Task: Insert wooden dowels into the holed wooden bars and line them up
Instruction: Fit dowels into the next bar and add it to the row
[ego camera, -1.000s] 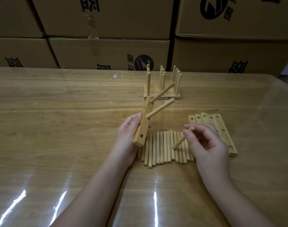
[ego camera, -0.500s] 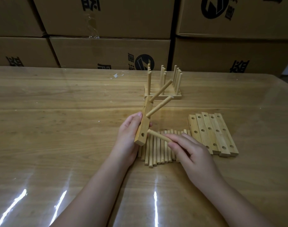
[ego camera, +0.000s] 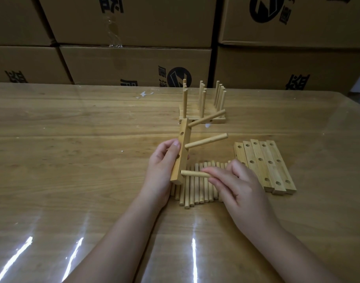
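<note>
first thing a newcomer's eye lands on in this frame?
Centre frame: the left hand holds a holed bar tilted upright with two dowels already sticking out, while the right hand brings a third dowel to its lowest hole. Behind it stand finished bars with upright dowels; empty bars lie at right.

2 bare forearms enter from the bottom edge, no sleeves on either; the left hand (ego camera: 161,168) and right hand (ego camera: 239,187) wear no gloves, rings or watch.
</note>
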The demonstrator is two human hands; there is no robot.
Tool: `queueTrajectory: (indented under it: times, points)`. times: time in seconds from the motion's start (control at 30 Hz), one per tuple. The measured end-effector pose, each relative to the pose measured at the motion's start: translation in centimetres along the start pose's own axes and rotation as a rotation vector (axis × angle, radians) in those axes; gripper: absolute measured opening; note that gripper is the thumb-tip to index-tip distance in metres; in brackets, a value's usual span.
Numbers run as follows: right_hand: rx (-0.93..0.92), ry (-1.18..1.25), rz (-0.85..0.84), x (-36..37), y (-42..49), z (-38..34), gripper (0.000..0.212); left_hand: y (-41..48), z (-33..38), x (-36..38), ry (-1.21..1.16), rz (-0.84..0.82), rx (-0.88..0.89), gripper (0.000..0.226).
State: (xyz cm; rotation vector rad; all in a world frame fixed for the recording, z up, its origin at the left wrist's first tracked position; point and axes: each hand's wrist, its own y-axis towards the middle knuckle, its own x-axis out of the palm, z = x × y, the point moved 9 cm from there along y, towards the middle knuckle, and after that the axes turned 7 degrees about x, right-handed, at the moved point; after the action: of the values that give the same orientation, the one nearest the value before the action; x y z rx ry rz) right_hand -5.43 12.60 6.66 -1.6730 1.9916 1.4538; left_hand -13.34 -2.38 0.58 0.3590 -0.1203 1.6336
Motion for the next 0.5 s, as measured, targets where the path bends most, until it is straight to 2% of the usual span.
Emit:
queueTrajectory:
  times: [0.33,0.5]
  points:
    - [-0.082,-0.184,0.103,-1.0,-0.1,-1.0,0.029,0.0,0.1,0.1,0.125,-0.035,0.054,0.015]
    - [-0.100,-0.245,0.097,-1.0,-0.2,-1.3,0.029,0.0,0.0,0.6,0.199,-0.073,0.078,0.014]
